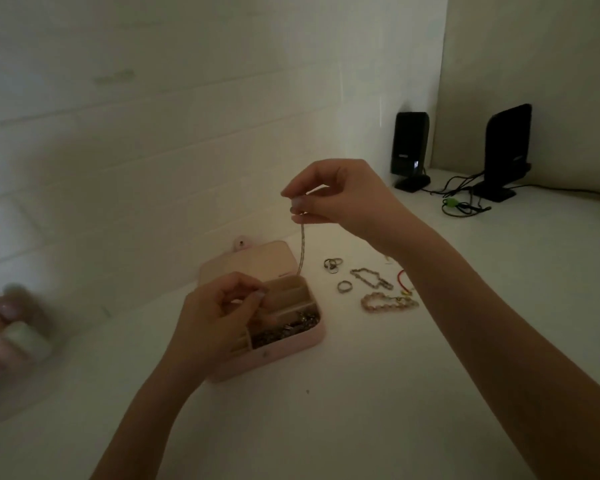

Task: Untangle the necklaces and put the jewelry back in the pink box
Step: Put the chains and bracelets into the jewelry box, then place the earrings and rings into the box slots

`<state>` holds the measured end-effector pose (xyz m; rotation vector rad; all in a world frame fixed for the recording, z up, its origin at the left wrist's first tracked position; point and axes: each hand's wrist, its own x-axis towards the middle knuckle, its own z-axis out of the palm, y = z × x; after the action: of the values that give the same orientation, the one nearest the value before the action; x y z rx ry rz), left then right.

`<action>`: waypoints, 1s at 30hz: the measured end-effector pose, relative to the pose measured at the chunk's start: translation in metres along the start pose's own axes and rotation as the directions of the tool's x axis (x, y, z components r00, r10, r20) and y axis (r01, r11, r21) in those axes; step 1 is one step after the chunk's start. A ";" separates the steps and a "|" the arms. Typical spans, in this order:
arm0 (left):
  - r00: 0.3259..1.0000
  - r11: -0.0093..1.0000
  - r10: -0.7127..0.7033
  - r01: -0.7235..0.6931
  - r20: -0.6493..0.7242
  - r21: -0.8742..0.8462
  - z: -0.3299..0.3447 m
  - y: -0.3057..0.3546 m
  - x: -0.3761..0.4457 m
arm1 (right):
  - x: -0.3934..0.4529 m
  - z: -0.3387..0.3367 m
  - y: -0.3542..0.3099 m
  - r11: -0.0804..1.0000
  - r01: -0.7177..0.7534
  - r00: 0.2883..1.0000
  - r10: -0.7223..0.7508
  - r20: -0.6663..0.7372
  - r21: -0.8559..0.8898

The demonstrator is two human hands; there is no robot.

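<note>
The pink box (284, 353) lies open on the white table, lid flipped back, with dark jewelry in its front compartment. My right hand (340, 199) is raised above the box and pinches the top of a thin chain necklace (302, 249) that hangs straight down into the box. My left hand (219, 320) hovers over the box's left side, fingers curled and pinching the chain's lower end. To the right of the box lie two rings (333, 264), a silver link bracelet (371, 278), a pale beaded bracelet (385, 301) and a red cord (404, 280).
Two black speakers (409, 150) with tangled cables (461, 202) stand at the back right by the wall. Several small blurred bottles (11, 323) sit at the left edge. The white wall runs close behind the box.
</note>
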<state>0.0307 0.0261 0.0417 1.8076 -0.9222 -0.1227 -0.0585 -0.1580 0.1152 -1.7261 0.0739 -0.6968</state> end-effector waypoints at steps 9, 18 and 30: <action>0.987 0.899 0.098 -0.143 0.129 0.415 -0.006 0.002 -0.013 | -0.005 0.025 0.006 1.000 -0.017 0.994 0.019 0.106 -0.024; 0.997 0.990 -0.039 0.049 0.073 -0.133 0.009 0.001 -0.011 | -0.004 0.022 0.011 0.985 -0.017 0.983 0.049 0.179 -0.174; 0.911 0.795 0.330 -0.410 0.249 0.447 0.000 -0.021 -0.007 | -0.004 0.005 0.046 0.713 -0.064 0.779 0.473 0.412 -0.698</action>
<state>0.0369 0.0332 0.0222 2.0526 -1.5167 0.2467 -0.0449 -0.1651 0.0716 -2.4764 0.1821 0.1539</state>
